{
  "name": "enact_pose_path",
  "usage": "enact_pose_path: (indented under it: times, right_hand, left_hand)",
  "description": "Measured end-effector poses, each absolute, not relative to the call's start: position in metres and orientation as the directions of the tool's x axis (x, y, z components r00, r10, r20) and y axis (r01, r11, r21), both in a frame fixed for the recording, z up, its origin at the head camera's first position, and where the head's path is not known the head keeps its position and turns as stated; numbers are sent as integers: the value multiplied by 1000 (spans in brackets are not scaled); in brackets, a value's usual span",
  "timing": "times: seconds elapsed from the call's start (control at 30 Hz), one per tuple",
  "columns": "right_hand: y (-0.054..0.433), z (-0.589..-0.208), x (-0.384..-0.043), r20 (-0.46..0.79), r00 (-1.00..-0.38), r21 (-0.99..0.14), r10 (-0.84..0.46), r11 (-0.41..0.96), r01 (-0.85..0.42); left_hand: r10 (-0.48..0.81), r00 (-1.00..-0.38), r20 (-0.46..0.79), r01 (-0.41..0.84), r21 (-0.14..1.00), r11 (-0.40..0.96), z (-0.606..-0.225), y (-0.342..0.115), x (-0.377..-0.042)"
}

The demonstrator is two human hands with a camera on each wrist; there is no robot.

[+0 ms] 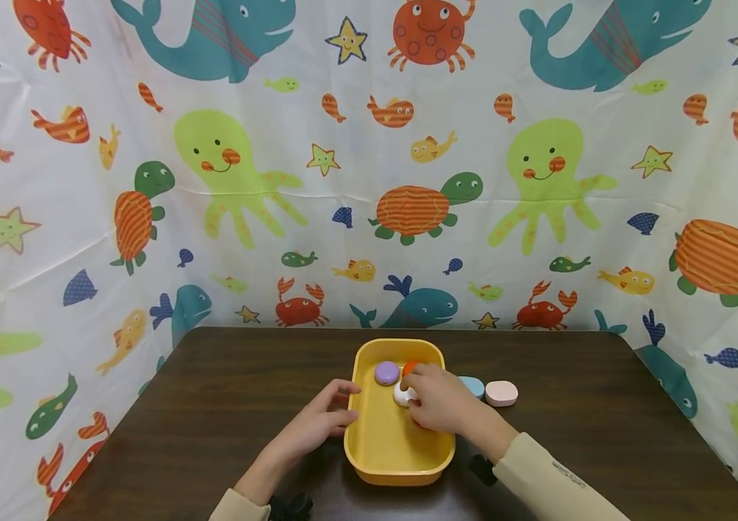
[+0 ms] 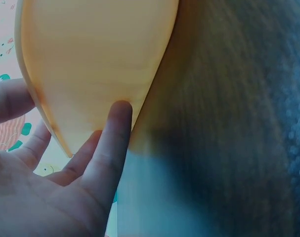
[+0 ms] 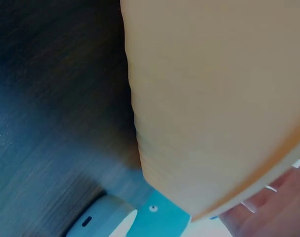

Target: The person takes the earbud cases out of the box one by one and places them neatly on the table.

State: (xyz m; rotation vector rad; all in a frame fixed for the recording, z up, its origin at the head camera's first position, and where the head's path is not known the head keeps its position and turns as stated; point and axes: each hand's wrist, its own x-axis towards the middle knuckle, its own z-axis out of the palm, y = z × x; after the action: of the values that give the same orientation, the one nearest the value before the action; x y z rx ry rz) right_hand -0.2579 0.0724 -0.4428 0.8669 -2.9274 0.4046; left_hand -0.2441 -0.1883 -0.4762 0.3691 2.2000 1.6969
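A yellow tray [image 1: 388,452] stands on the dark table. My left hand [image 1: 317,420] is at its left side, the fingertips touching the wall and rim. In the left wrist view, fairly straight fingers [image 2: 107,148] rest against the tray wall [image 2: 100,54]. My right hand [image 1: 440,401] reaches inside with bent fingers. Index finger and thumb pinch a small round white case [image 1: 403,394]; its right side is hidden. A round purple case [image 1: 386,373] lies in the tray's far left. Just beyond my right hand, an orange round case [image 1: 410,367] is partly covered.
Right of the tray, a light blue oval case [image 1: 472,386], partly behind my right hand, and a pink one [image 1: 501,394] lie on the wooden table [image 1: 577,405]. A curtain [image 1: 356,166] printed with sea animals hangs behind the table's far edge.
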Motion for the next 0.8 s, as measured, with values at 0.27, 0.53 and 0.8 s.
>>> enact_pose_path:
  times: [0.27,0.53,0.8]
  right_hand:
    - [66,-448,-262,113,-832,-205,-543,807,-554]
    - [61,-450,-266,71,-846,-181,-528,828,-531]
    - [58,-454,-268,49,-852,-171,-522,836,-522]
  left_hand:
    - [405,-909,-100,4,969,249,-476,-189,-244]
    - [413,-906,-96,8,970,242,-475,-190,-245]
    - [412,-905,-103,3,968,250,-475,-190,-244]
